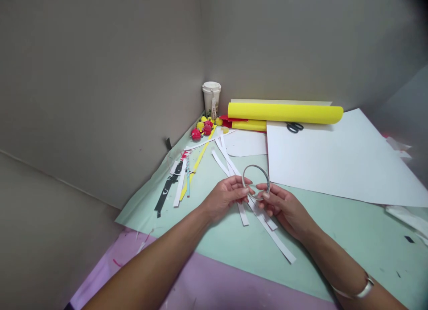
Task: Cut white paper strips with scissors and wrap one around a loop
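Note:
Above the table, a thin grey ring point(256, 166) is held upright between my two hands; whether it is a narrow tape roll or a hoop I cannot tell. My left hand point(230, 192) pinches its left side with thumb and fingers. On the lower right side of the ring, my right hand point(279, 205) grips it the same way. Beneath the hands lie several white paper strips point(277, 243), crossing one another on the pale green table cover point(214, 234).
Black-handled scissors point(294, 127) lie on a large white sheet point(334, 163), beside a yellow roll point(284, 113). A lidded cup point(211, 98) stands in the corner behind red and yellow balls point(196, 134). Black strips point(163, 196) and a light blue pencil-like stick point(188, 176) lie left.

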`<action>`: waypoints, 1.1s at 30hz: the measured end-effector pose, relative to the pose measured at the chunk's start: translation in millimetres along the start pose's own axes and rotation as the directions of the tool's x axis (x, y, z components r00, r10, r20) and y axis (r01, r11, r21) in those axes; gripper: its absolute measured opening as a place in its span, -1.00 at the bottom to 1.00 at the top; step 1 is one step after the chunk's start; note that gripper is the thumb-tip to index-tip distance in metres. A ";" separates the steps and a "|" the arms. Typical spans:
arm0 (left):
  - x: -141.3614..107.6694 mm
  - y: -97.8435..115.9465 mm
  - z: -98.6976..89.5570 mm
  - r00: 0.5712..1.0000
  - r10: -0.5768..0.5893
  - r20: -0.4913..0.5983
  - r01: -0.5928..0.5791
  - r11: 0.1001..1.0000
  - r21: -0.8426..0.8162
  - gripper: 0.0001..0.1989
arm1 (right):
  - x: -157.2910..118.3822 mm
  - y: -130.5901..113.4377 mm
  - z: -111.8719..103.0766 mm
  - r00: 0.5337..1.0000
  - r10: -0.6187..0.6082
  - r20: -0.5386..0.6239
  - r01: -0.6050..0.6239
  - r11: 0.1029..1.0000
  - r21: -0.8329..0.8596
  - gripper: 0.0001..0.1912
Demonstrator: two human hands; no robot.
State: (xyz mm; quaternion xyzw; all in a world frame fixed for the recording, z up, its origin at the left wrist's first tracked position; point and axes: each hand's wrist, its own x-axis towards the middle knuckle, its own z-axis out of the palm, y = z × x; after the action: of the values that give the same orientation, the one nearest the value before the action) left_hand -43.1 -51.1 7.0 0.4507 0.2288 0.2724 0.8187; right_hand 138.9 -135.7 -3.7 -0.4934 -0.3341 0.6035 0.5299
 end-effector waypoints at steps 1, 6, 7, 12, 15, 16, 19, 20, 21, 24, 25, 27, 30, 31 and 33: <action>-0.5 0.5 0.5 1.000 -0.006 0.008 0.006 1.000 -0.006 -0.66 | 0.1 0.0 -0.5 1.000 -0.008 -0.007 0.008 1.000 0.009 -0.70; -2.2 0.6 0.9 0.998 -0.058 0.039 0.057 0.998 0.009 -0.67 | 0.7 -2.8 -1.8 0.998 -0.033 -0.056 0.037 0.998 0.060 -0.73; -2.4 0.5 0.6 0.997 -0.072 0.036 0.071 0.997 0.022 -0.67 | 0.6 -3.6 -1.5 0.997 -0.039 -0.064 0.043 0.997 0.071 -0.73; -2.6 1.6 -1.3 0.994 -0.107 0.014 0.105 0.989 0.104 -0.69 | -1.7 -6.1 0.1 0.995 -0.076 -0.065 0.082 0.992 0.100 -0.76; -2.6 2.2 -1.3 0.993 -0.114 0.022 0.112 0.988 0.108 -0.70 | -3.0 -6.4 -0.7 0.995 -0.081 -0.054 0.085 0.993 0.086 -0.79; -2.4 2.1 -1.1 0.993 -0.113 0.026 0.110 0.988 0.104 -0.71 | -3.3 -6.4 -1.2 0.995 -0.081 -0.050 0.085 0.993 0.082 -0.79; -1.8 1.1 -0.1 0.995 -0.092 0.030 0.090 0.994 0.068 -0.75 | -3.9 -5.9 -2.6 0.996 -0.077 -0.033 0.079 0.995 0.067 -0.81; -1.6 0.8 0.3 0.996 -0.080 0.029 0.078 0.995 0.054 -0.77 | -4.1 -5.5 -2.9 0.997 -0.072 -0.022 0.073 0.995 0.063 -0.82; -1.5 0.6 0.7 0.997 -0.068 0.027 0.067 0.997 0.040 -0.79 | -4.4 -5.1 -3.0 0.998 -0.066 -0.010 0.067 0.996 0.064 -0.83; -1.5 0.6 1.7 0.999 -0.039 0.029 0.038 0.999 0.031 -0.82 | -5.2 -3.6 -2.9 0.998 -0.049 0.027 0.046 0.996 0.080 -0.86; -1.7 0.8 1.9 0.999 -0.035 0.033 0.034 0.999 0.033 -0.82 | -5.4 -3.1 -2.9 0.998 -0.045 0.036 0.042 0.995 0.085 -0.87; -2.1 1.3 2.0 0.998 -0.031 0.048 0.029 0.999 0.027 -0.82 | -5.7 -2.3 -2.9 0.998 -0.041 0.048 0.036 0.996 0.087 -0.88; -2.5 1.6 1.5 0.997 -0.032 0.069 0.031 0.999 0.015 -0.83 | -5.7 -1.5 -3.0 0.997 -0.040 0.060 0.036 0.997 0.069 -0.88; -2.5 1.4 1.3 0.997 -0.034 0.072 0.033 0.999 0.014 -0.84 | -5.7 -1.3 -3.0 0.997 -0.042 0.064 0.038 0.997 0.061 -0.88; -2.2 0.5 0.7 0.996 -0.044 0.073 0.043 0.999 0.019 -0.85 | -5.6 -0.7 -3.0 0.996 -0.047 0.070 0.045 0.998 0.042 -0.87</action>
State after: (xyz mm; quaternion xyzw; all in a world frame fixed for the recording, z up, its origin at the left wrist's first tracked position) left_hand -44.5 -52.8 8.0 0.4624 0.2107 0.2357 0.8284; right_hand 141.7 -141.3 -2.5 -0.4532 -0.3517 0.6147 0.5414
